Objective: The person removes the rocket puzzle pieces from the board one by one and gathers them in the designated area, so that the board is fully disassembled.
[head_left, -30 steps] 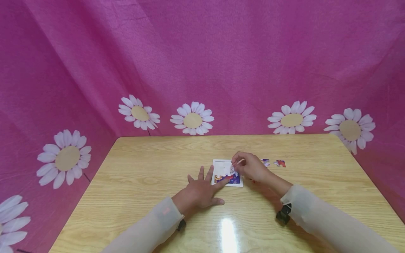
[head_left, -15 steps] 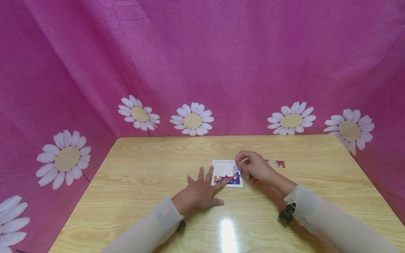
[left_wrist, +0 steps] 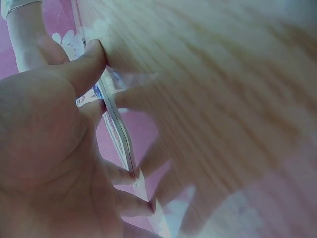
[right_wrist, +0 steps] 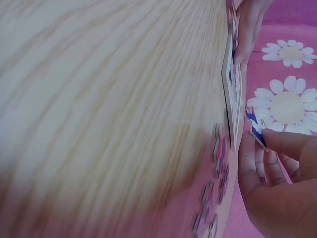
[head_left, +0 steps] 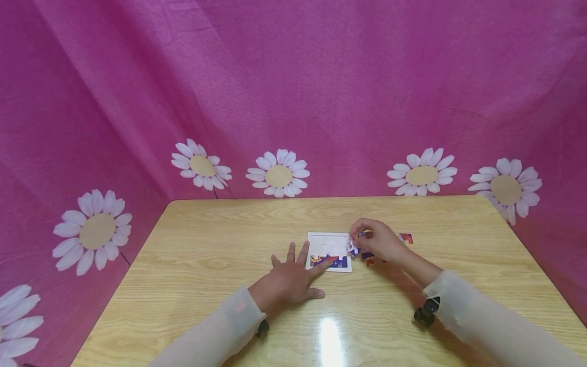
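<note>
A white-framed puzzle board [head_left: 327, 238] lies on the table, its bottom row filled with purple, orange and red pieces. My left hand [head_left: 293, 279] lies spread, with straight fingers over the board's left and lower edge; the index finger rests on the bottom row. Just off the board's right edge, my right hand [head_left: 377, 240] pinches a white and purple puzzle piece [right_wrist: 256, 130] between thumb and fingers. The right wrist view shows this piece held up off the table. Beneath and beside the right hand lie loose puzzle pieces [head_left: 367, 258], partly hidden by it.
One more loose piece [head_left: 406, 238] lies right of the right hand. The wooden table [head_left: 220, 229] ends at its far edge against a pink curtain [head_left: 293, 92] printed with daisies. A bright light reflection shows near the front of the tabletop.
My right hand has moved right, carrying the pinched puzzle piece from over the board to just past its right edge. My left hand has stayed in place.
</note>
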A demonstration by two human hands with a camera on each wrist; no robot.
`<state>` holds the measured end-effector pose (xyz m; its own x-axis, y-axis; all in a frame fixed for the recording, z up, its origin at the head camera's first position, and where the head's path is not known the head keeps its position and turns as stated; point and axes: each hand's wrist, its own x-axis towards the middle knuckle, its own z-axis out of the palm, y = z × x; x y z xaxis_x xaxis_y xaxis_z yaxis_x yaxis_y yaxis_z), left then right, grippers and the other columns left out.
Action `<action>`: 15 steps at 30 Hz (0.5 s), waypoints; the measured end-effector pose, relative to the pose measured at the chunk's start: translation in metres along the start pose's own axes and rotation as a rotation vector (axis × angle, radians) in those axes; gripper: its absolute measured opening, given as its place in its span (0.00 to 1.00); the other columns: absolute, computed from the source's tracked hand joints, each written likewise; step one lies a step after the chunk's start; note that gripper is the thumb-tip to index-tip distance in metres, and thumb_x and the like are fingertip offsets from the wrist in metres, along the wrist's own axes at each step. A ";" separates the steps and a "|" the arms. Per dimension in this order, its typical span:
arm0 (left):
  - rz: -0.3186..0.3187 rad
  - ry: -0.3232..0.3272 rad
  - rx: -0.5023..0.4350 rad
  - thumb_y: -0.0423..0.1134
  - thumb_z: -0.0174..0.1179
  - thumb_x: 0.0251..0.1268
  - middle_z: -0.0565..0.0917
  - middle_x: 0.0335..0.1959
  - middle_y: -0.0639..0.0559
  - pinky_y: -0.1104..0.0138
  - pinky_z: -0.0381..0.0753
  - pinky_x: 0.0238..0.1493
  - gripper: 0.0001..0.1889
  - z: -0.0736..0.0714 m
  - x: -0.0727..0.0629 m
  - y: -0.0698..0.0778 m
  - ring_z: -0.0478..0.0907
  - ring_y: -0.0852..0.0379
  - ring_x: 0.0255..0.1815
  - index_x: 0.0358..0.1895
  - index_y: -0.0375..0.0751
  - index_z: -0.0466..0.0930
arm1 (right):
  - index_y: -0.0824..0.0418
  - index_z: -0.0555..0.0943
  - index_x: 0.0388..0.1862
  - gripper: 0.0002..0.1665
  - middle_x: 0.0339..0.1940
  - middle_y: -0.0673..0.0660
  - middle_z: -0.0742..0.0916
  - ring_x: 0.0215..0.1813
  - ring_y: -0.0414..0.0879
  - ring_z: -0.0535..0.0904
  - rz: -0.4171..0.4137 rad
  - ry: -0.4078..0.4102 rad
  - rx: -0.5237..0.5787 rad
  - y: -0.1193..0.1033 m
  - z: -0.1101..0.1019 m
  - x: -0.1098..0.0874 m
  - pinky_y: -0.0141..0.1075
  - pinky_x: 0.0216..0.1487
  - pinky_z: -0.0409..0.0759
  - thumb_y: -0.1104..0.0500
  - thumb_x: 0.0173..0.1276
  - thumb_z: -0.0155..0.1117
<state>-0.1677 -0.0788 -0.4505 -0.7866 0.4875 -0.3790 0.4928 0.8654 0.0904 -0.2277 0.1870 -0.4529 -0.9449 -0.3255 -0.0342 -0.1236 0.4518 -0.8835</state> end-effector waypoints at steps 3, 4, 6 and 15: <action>0.002 0.001 -0.003 0.74 0.47 0.69 0.38 0.86 0.37 0.21 0.57 0.64 0.42 0.000 0.000 0.000 0.38 0.25 0.82 0.81 0.85 0.36 | 0.64 0.82 0.50 0.11 0.51 0.64 0.84 0.44 0.49 0.84 0.030 0.013 -0.002 0.003 -0.004 -0.002 0.35 0.37 0.84 0.72 0.71 0.63; 0.001 0.003 -0.004 0.74 0.48 0.69 0.39 0.86 0.37 0.21 0.57 0.63 0.42 0.000 -0.001 0.000 0.38 0.25 0.82 0.81 0.85 0.36 | 0.65 0.82 0.50 0.11 0.51 0.64 0.84 0.44 0.49 0.83 0.032 0.015 0.003 0.003 -0.005 -0.003 0.35 0.37 0.83 0.72 0.71 0.63; 0.000 0.003 -0.005 0.74 0.48 0.70 0.39 0.86 0.37 0.21 0.57 0.63 0.42 -0.001 -0.001 0.000 0.38 0.25 0.82 0.81 0.85 0.36 | 0.66 0.82 0.50 0.11 0.51 0.65 0.83 0.42 0.48 0.82 0.036 0.017 0.026 0.005 -0.007 -0.005 0.34 0.34 0.81 0.72 0.71 0.63; -0.003 -0.002 -0.024 0.73 0.50 0.69 0.39 0.86 0.38 0.21 0.56 0.64 0.42 -0.002 -0.001 0.001 0.38 0.25 0.82 0.80 0.86 0.36 | 0.71 0.80 0.51 0.11 0.50 0.68 0.84 0.41 0.48 0.83 0.023 0.023 0.040 0.012 -0.019 -0.013 0.40 0.36 0.86 0.71 0.71 0.63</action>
<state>-0.1670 -0.0784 -0.4486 -0.7873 0.4843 -0.3816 0.4809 0.8696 0.1114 -0.2229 0.2130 -0.4544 -0.9542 -0.2959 -0.0444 -0.0900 0.4256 -0.9004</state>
